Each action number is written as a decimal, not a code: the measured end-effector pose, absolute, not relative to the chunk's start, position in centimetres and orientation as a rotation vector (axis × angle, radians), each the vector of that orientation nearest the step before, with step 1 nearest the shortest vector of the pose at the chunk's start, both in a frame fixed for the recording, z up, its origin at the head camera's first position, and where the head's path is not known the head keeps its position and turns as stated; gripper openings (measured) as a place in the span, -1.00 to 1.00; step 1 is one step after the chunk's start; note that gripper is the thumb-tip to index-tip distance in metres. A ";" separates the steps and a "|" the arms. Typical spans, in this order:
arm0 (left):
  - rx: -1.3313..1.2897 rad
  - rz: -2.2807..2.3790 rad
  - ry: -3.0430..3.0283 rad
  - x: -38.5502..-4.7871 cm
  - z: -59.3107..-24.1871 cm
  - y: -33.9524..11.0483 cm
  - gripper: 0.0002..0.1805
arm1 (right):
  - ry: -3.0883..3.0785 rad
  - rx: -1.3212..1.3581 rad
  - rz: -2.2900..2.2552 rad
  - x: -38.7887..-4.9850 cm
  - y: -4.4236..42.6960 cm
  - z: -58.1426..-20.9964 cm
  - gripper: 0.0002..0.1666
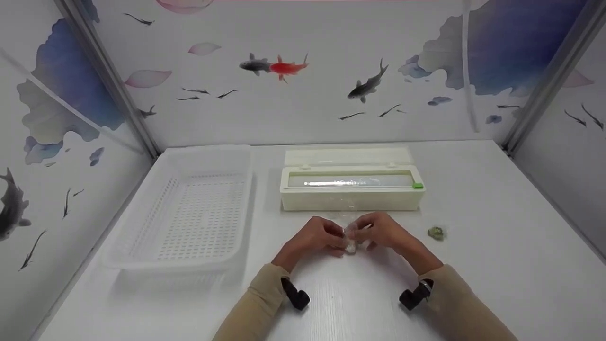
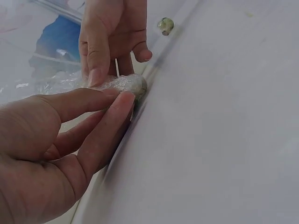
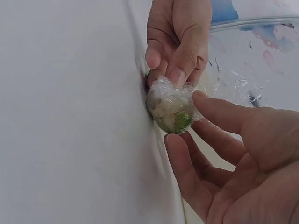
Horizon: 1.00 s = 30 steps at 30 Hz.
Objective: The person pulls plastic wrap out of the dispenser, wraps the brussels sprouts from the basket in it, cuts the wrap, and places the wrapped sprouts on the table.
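A small green-and-white lump in cling film (image 3: pixel 170 112) is held between both hands, low over the white table. My left hand (image 1: pixel 324 235) pinches it between thumb and fingers from the left. On the other side, the thumb and fingers of my right hand (image 1: pixel 378 228) grip the wrapped lump. Clear film (image 2: pixel 56 84) trails from it, away from me, toward the cling film dispenser (image 1: pixel 350 201), whose lid is up. Fingers hide part of the lump in the head view. What kind of food it is, I cannot tell.
A second small green lump in film (image 1: pixel 436 233) lies on the table to the right of my right hand. At the left stands a white plastic basket (image 1: pixel 120 255). The dispenser has a green slider (image 1: pixel 417 185) at its right end. Printed panels (image 1: pixel 307 109) enclose the table.
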<state>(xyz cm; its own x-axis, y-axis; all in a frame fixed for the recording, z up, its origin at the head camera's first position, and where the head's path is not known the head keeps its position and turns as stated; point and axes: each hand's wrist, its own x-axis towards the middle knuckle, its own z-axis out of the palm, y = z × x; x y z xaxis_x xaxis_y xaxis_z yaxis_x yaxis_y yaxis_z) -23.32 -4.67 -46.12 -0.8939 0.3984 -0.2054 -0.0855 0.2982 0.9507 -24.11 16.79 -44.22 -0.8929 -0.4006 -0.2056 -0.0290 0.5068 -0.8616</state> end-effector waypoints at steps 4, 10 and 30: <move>0.255 1.714 2.070 -23.5 -46.3 -4.7 -0.68 | 2.407 -0.297 -1.358 -24.2 16.6 -44.5 -0.79; 0.205 1.781 2.036 -23.4 -46.5 -4.4 -0.71 | 2.375 -0.257 -1.352 -24.5 16.8 -44.5 -0.75; 0.048 1.906 2.033 -23.8 -46.9 -4.2 -0.76 | 2.226 -0.356 -1.458 -24.8 17.8 -44.4 -0.61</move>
<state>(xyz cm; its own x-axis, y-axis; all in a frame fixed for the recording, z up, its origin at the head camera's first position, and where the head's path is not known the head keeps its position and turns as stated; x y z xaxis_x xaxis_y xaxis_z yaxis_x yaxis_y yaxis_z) -23.83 -4.19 -46.88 -0.9374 0.2617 -0.2299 -0.2126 0.0929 0.9727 -24.76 17.83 -44.44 -0.8639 -0.4483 -0.2294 0.0313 0.4069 -0.9130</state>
